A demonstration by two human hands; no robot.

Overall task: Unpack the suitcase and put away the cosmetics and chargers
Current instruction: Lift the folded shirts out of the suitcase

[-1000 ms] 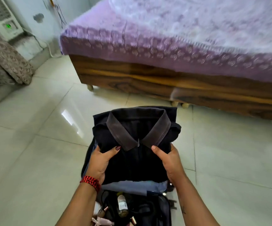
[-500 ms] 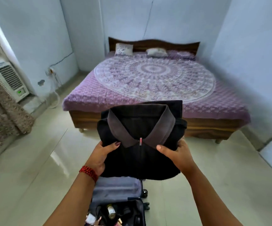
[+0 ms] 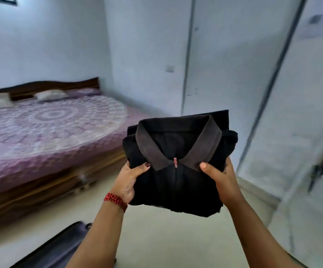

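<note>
The view has swung right since half a second ago. The bed (image 3: pixel 40 132) now lies left of the stack of folded black clothes (image 3: pixel 178 182), and the suitcase (image 3: pixel 60 246) sits below and left of the stack. The left hand (image 3: pixel 129 182) and right hand (image 3: pixel 220 180) each pinch one side, thumbs on top. Carrying it level should keep the stack folded.

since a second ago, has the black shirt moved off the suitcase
Yes: the black shirt, earlier directly over the suitcase, is now higher and to its right, away from the bed.
</note>
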